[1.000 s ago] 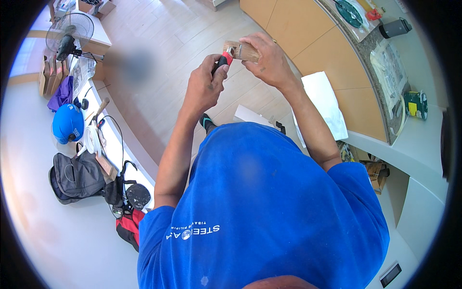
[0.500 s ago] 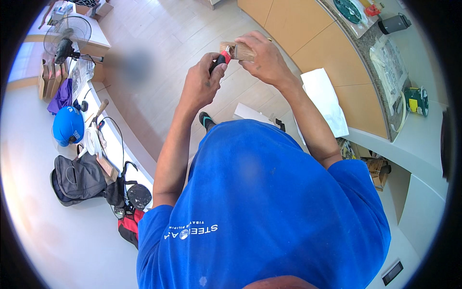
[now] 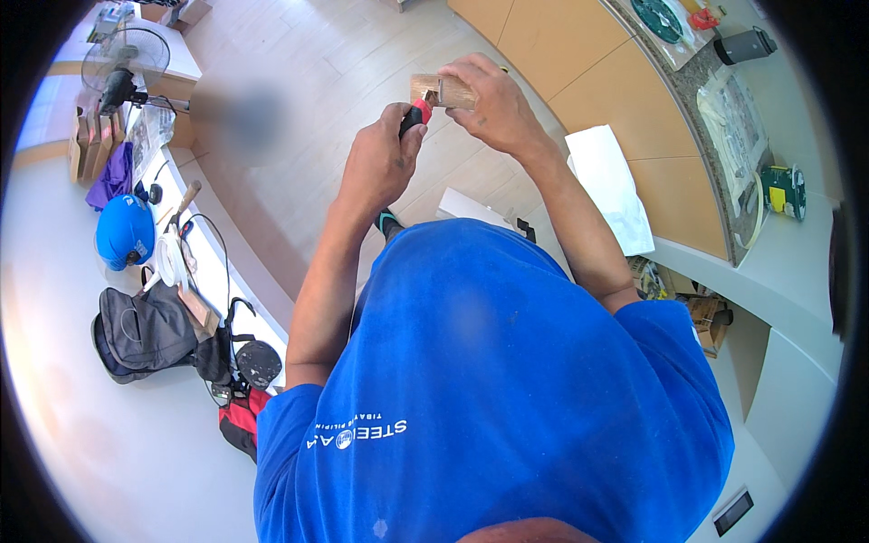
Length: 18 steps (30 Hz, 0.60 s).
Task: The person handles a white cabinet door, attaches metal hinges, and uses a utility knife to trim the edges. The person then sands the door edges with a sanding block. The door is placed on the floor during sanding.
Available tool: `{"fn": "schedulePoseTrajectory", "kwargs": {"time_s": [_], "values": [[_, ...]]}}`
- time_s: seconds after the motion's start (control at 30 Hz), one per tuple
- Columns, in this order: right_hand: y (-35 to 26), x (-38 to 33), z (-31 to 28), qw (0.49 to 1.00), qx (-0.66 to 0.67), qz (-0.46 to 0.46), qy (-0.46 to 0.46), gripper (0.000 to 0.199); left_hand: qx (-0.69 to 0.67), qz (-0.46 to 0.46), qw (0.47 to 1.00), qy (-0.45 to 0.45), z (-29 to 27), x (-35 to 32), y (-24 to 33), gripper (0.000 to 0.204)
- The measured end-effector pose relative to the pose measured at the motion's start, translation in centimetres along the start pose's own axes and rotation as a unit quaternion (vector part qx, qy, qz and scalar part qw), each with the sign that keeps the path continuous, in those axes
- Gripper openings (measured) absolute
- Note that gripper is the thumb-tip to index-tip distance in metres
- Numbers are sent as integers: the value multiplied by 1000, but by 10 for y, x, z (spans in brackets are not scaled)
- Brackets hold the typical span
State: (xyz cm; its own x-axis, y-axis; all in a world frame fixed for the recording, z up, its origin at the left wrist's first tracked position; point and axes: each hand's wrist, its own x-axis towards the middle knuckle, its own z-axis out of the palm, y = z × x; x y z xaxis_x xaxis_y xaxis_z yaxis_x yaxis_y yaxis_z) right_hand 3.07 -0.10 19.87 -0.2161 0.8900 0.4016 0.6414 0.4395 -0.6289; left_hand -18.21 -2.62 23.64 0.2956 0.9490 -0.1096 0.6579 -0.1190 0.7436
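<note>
Both of my hands are raised in front of me at the top middle, close together. My left hand (image 3: 385, 154) is closed round the black and red handle of what looks like a utility knife (image 3: 417, 115). Its short metal tip touches a small wooden block (image 3: 455, 92) near a dark notch or slot. My right hand (image 3: 498, 104) grips the right end of that block between thumb and fingers. The block's left end sticks out free, past the tool's tip. Exactly how the tip meets the wood is too small to make out.
On the left, a white ledge holds a blue helmet (image 3: 125, 233), a black backpack (image 3: 145, 335) and a standing fan (image 3: 122, 72). To the right, a counter over tan cabinets (image 3: 579, 81) bears a dark bottle (image 3: 745, 45). White paper (image 3: 608, 190) lies beside my right forearm.
The block has turned slightly in my right hand, so its left end shows more of its face. My left hand and the knife have shifted a little against it.
</note>
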Motion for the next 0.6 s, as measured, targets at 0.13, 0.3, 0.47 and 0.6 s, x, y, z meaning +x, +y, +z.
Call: {"fn": "schedulePoseTrajectory", "kwargs": {"time_s": [0.13, 0.3, 0.47, 0.6], "values": [[3, 0, -5, 998, -2, -6, -65, 54, 51, 41, 998, 16, 3, 2, -11, 31], [12, 0, -5, 990, -16, -79, -116, 53, -1, -18, 997, -69, -14, 8, -14, 29], [11, 0, -3, 981, 1, -94, -169, 49, 23, -51, 985, -164, -37, 20, -6, 29], [15, -2, -1, 981, 11, -68, -180, 43, -15, -67, 990, -124, -43, 23, -17, 29]]}}
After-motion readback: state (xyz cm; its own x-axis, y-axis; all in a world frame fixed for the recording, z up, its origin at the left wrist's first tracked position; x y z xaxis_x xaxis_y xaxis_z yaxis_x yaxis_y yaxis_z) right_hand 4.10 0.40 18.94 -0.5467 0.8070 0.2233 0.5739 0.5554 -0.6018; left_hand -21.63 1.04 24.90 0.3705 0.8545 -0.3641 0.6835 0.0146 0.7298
